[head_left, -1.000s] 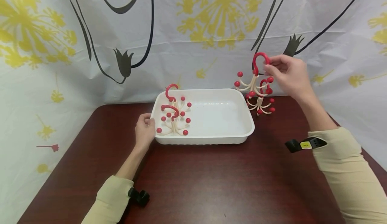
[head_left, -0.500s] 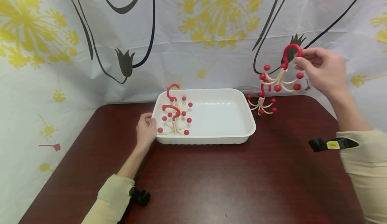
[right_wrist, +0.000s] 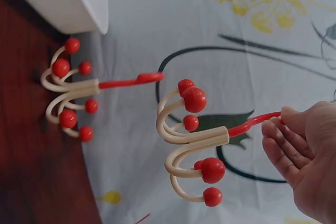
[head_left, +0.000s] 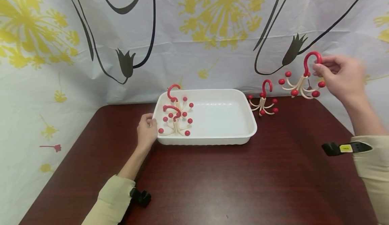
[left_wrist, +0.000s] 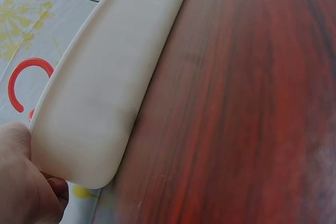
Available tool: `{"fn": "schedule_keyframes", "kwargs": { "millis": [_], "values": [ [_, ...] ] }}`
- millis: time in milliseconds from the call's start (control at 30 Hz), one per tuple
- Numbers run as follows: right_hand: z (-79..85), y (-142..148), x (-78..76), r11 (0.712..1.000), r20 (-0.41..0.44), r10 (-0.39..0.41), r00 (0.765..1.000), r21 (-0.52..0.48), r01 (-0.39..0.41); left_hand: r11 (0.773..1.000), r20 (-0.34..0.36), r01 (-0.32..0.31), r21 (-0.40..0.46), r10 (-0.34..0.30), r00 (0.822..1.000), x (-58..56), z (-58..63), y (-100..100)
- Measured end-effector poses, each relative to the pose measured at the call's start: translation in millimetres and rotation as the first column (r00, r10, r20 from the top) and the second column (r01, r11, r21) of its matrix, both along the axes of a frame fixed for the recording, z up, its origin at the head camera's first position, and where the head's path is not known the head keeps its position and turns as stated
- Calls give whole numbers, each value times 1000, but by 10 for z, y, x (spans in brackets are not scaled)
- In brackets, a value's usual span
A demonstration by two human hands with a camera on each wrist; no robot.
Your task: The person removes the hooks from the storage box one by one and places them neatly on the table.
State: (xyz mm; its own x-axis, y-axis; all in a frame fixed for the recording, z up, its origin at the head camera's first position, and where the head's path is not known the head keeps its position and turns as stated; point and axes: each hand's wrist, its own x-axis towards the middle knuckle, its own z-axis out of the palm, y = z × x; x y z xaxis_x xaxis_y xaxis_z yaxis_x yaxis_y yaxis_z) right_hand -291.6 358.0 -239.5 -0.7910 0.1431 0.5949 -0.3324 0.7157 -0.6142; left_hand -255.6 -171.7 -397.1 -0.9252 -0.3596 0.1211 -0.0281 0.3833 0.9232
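My right hand (head_left: 344,78) pinches the red hook of a cream hanger (head_left: 302,81), whose curved arms end in red balls. This hanger is held up above the back right of the table, and in the right wrist view its arms (right_wrist: 202,136) hang free. A similar hanger (head_left: 262,101) stands on the table just right of a white rectangular tray (head_left: 209,141). Two more hangers, a front one (head_left: 175,129) and a rear one (head_left: 177,105), stand inside the tray at its left end. My left hand (head_left: 147,130) grips the tray's left rim; the left wrist view shows the tray wall (left_wrist: 100,93) beside it.
The dark red-brown wooden table (head_left: 206,184) carries the tray near its back edge. Behind it hangs a white cloth (head_left: 200,59) with yellow and grey flower prints. Each sleeve has a black strap with a small black camera, including the right camera (head_left: 331,149).
My right hand has carried its hanger rightward, away from above the standing hanger and the tray, rising and then lowering somewhat. The left hand and tray keep their places.
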Motion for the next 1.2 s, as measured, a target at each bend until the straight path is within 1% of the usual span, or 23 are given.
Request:
{"fn": "schedule_keyframes", "kwargs": {
  "millis": [200, 333, 400, 567, 667, 900, 1200],
  "values": [
    [-152, 139, -63, 1000, 92, -28, 995, 15, 26, 1000, -8, -3, -4, 3, 1000, 13, 11, -2],
    [-250, 205, -94, 999, 166, -45, 985, 38, 39, 1000, -11, -10, -6, 10, 1000, 26, 13, -1],
    [-305, 227, -115, 999, 164, -33, 986, 29, 28, 1000, -11, -11, -8, 11, 1000, 30, 14, -2],
    [-445, 266, -184, 999, 143, -32, 989, 42, 26, 1000, -21, -12, -14, 12, 1000, 19, 10, -2],
    [-522, 287, -218, 999, 163, -41, 986, 40, 35, 1000, -27, -15, -17, 15, 1000, 10, 10, 5],
    [-659, 320, -313, 999, 197, -45, 979, 2, 45, 1000, -21, -17, -25, 16, 1000, 8, 17, 18],
    [-830, 370, -418, 992, 229, -30, 973, -110, 56, 1000, -22, -19, -16, 18, 1000, 19, 28, 12]
  ]
}}
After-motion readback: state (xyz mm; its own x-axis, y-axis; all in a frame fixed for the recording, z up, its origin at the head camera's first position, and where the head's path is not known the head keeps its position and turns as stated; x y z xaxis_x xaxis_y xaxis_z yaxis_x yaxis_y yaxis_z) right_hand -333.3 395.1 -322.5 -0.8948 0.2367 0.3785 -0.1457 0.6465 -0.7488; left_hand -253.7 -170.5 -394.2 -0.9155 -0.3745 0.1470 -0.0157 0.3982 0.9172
